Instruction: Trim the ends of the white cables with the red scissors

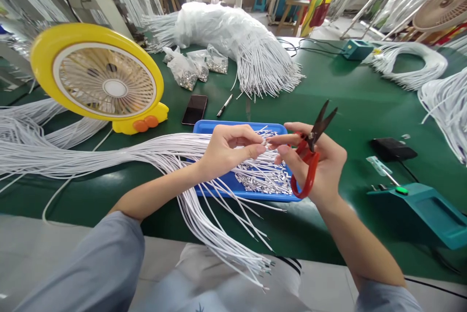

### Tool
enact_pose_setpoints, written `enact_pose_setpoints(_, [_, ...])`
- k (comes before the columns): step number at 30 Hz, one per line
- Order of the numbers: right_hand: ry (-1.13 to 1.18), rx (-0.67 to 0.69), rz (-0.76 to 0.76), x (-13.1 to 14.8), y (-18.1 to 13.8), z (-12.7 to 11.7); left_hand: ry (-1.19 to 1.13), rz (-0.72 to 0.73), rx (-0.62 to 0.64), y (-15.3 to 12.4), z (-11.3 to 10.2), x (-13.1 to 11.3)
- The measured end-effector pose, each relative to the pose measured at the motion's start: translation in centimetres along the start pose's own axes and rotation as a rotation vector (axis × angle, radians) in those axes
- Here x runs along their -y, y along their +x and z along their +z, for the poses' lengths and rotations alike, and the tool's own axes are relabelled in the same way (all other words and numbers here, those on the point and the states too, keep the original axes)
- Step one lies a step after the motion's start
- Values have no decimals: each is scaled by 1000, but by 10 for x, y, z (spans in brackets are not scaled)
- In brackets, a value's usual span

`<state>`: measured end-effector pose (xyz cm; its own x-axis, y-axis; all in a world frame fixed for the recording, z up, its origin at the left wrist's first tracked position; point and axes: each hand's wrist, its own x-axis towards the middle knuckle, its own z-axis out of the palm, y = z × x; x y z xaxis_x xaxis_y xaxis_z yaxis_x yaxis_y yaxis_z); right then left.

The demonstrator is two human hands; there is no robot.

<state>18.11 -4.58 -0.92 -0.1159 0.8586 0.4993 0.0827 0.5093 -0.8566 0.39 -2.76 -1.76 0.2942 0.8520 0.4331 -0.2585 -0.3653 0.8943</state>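
Note:
Above a blue tray [239, 127], my left hand [231, 149] pinches the end of a white wire between thumb and forefinger. The fingertips of my right hand [321, 166] come close to that wire end. Red-handled scissors [310, 154] hang on the right hand, blades apart and pointing up and away. Small silvery metal pieces [260, 180] lie in the tray among white wire ends. A long bundle of white wires [164, 149] runs in from the left, partly under my left arm, with some strands drooping over the table's front edge.
A yellow fan [115, 89] stands at the left. Beyond the tray are a phone [194, 110], a pen [224, 105], bags of metal parts [186, 71] and a plastic-wrapped wire bundle [233, 39]. A teal machine [419, 210] sits at the right, with coiled wires [408, 64] farther back.

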Motion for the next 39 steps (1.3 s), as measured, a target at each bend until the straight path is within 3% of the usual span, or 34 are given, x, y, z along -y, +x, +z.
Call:
enact_pose_setpoints(26, [-43,-63,35,3,-1,7,120,-19,-65,-3,8,4])
enact_pose_setpoints(39, [-99,-69,77,0,1,6,99,-119,41,1,5,4])
